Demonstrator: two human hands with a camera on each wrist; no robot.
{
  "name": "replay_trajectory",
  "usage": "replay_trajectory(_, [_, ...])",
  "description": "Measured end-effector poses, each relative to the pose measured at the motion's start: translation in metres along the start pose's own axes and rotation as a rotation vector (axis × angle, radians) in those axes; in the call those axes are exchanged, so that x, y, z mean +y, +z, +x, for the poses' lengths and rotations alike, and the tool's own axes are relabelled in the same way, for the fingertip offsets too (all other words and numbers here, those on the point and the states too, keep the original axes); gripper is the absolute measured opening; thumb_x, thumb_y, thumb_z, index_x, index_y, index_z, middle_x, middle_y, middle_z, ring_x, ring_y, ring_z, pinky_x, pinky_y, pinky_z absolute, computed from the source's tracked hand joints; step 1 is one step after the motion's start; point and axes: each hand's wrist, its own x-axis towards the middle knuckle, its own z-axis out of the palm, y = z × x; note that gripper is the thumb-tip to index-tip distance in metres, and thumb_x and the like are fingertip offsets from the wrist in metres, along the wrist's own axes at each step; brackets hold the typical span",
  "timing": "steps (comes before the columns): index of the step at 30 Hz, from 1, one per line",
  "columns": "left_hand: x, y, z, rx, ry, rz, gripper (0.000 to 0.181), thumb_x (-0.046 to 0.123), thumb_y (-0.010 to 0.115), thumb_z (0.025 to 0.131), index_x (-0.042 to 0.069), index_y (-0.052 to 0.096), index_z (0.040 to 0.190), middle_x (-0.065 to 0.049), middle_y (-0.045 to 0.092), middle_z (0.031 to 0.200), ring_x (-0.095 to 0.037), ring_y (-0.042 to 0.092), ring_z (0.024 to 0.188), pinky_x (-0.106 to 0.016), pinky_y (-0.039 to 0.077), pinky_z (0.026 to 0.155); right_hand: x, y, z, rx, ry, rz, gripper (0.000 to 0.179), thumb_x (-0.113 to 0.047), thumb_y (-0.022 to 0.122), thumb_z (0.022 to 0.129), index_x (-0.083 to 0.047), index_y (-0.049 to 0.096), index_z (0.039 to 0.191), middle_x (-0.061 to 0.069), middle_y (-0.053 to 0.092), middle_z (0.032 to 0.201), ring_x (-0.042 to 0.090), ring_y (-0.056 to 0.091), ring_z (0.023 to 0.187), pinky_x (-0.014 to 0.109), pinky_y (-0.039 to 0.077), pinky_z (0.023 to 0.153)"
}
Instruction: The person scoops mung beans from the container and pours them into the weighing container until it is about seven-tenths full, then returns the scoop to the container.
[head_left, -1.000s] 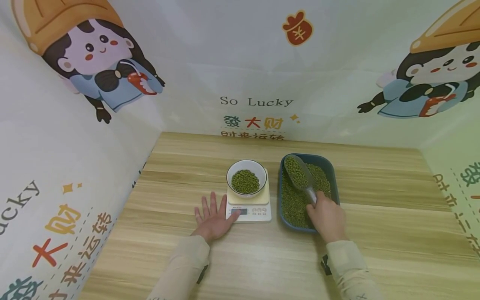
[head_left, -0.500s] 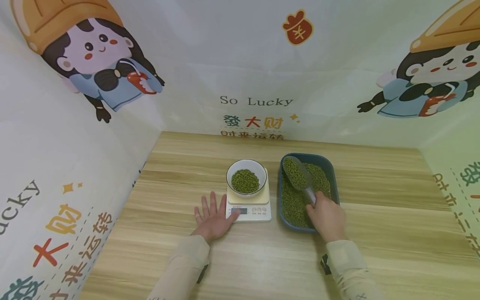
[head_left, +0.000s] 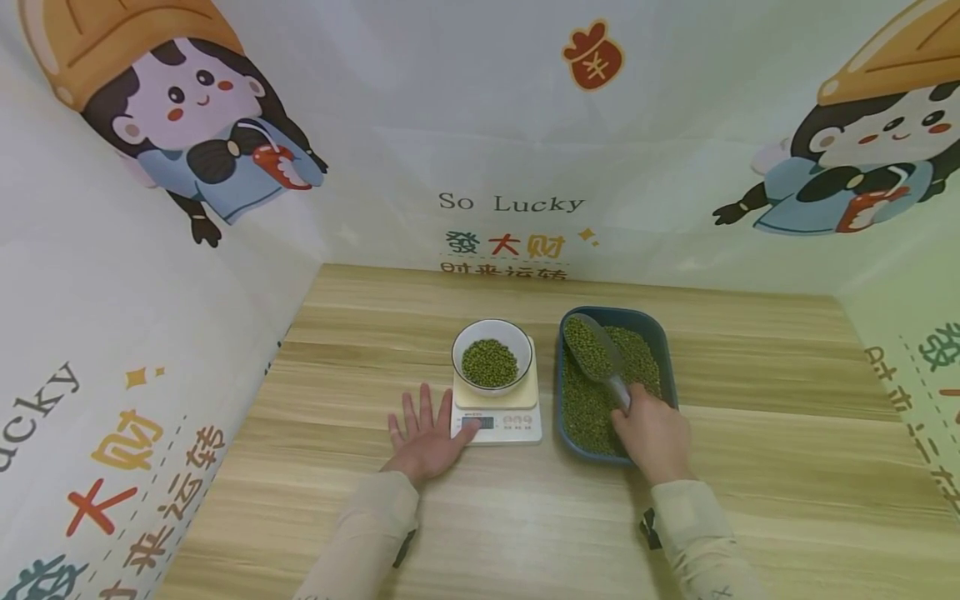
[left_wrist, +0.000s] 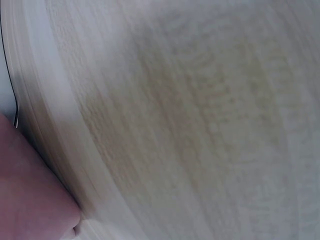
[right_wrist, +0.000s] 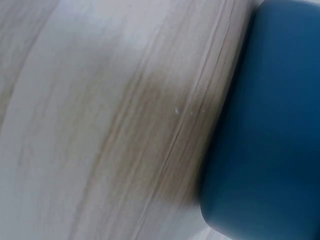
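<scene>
My right hand (head_left: 654, 435) grips the handle of a translucent grey scoop (head_left: 597, 352) heaped with green mung beans, over the blue tub (head_left: 671, 367) of mung beans. In the right wrist view the tub's blue wall (right_wrist: 270, 125) fills the right side. Left of the tub stands a white kitchen scale (head_left: 517, 435) bearing a white, dark-rimmed bowl (head_left: 463, 336) with mung beans (head_left: 490, 363) inside. My left hand (head_left: 429, 437) lies with fingers spread beside the scale, its thumb overlapping the display. Part of that left hand (left_wrist: 30, 190) shows at the left wrist view's lower left.
Everything stands on a wood-grain tabletop (head_left: 337, 333). A printed cloth (head_left: 375, 167) with cartoon figures and lettering walls in the back and both sides. Dark straps (head_left: 651, 530) sit at both wrists by the sleeves.
The loaded scoop has shifted very slightly left and down over the tub. My left hand, the bowl and the scale stay in place.
</scene>
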Motion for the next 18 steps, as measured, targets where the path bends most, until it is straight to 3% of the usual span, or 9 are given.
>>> replay_trajectory(18, [-0.0014,0.0003,0.0024,-0.017,-0.002,-0.006,0.089,0.082,0.01,0.072,0.03,-0.005,0.143,-0.002,-0.032,0.141,-0.027,-0.038,0.12,-0.05,-0.031,0.085,-0.0004,-0.0003,-0.0003,-0.017,0.016,0.001,0.019,-0.022,0.053,0.079,-0.005,0.054,0.088,0.003,0.048,0.054,0.018,0.041,0.042,0.033,0.029,0.034])
